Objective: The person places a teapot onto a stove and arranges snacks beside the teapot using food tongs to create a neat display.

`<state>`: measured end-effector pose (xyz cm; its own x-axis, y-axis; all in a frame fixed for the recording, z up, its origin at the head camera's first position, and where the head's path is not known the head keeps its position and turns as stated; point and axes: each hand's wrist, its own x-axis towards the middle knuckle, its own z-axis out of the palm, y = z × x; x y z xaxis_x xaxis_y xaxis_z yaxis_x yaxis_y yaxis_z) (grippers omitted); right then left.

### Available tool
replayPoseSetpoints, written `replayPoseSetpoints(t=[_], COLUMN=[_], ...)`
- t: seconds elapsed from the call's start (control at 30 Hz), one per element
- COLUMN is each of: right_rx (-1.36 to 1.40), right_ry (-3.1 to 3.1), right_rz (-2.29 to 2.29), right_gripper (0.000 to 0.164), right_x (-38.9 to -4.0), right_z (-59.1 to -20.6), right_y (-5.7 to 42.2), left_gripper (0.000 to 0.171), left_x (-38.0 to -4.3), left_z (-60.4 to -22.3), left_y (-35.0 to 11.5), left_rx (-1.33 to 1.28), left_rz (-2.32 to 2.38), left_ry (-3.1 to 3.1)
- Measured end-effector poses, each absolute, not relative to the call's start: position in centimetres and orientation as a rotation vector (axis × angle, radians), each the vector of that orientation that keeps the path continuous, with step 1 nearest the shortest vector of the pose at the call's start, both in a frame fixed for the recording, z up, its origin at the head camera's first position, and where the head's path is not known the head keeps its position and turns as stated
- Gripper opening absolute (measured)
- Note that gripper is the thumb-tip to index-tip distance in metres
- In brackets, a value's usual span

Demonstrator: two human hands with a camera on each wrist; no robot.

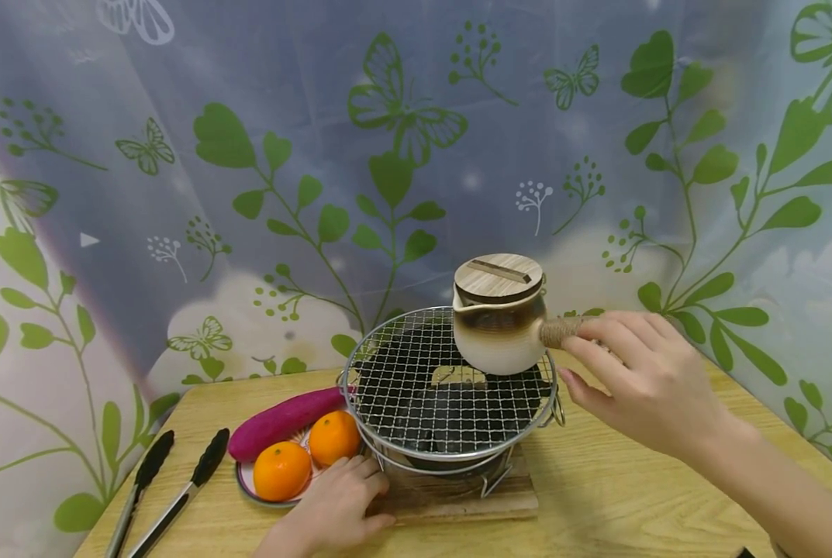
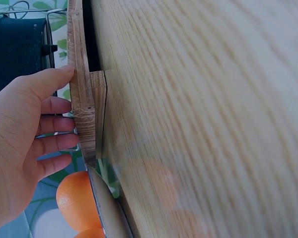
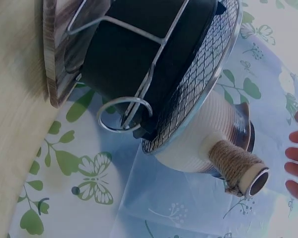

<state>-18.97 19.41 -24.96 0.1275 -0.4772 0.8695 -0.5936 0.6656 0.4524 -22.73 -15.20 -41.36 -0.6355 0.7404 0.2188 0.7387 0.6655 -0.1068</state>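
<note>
A small cream-and-brown side-handled teapot (image 1: 495,341) with a wooden lid (image 1: 499,277) sits upright on a round wire grill mesh (image 1: 416,403), toward the back right. My right hand (image 1: 642,380) hovers beside its rope-wrapped handle (image 3: 236,161); the right wrist view shows a gap between the fingers and that handle. Under the mesh stands a dark round stove (image 3: 134,54) on a wooden board (image 1: 471,508). With loosely bent fingers, my left hand (image 1: 342,496) rests at the board's left edge, thumb touching the wood in the left wrist view.
Left of the stove, a plate (image 1: 248,484) carries two oranges (image 1: 283,471) and a purple sweet potato (image 1: 283,422). Black-tipped metal tongs (image 1: 178,504) lie spread at the table's left edge. A leaf-patterned curtain (image 1: 304,194) hangs behind the wooden table (image 1: 618,496).
</note>
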Motion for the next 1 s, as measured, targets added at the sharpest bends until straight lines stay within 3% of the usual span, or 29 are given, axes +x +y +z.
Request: replayPoseSetpoints(t=[0.63,1.0], right_rx=[1.199,1.239], right_ry=[-1.592,-1.729], right_rz=[0.176,0.219], right_gripper=[0.028,0.026], right_x=[-16.6,-17.7], right_z=[-29.4,-34.1], right_y=[19.2,19.5], left_gripper=[0.031,0.024], left_x=[-22.5,-22.2], left_z=[-41.4,-40.7], left_y=[-15.4,-15.8], left_rx=[-1.200,-1.228], left_rz=[0.030,0.020], left_ry=[-2.557,-2.531])
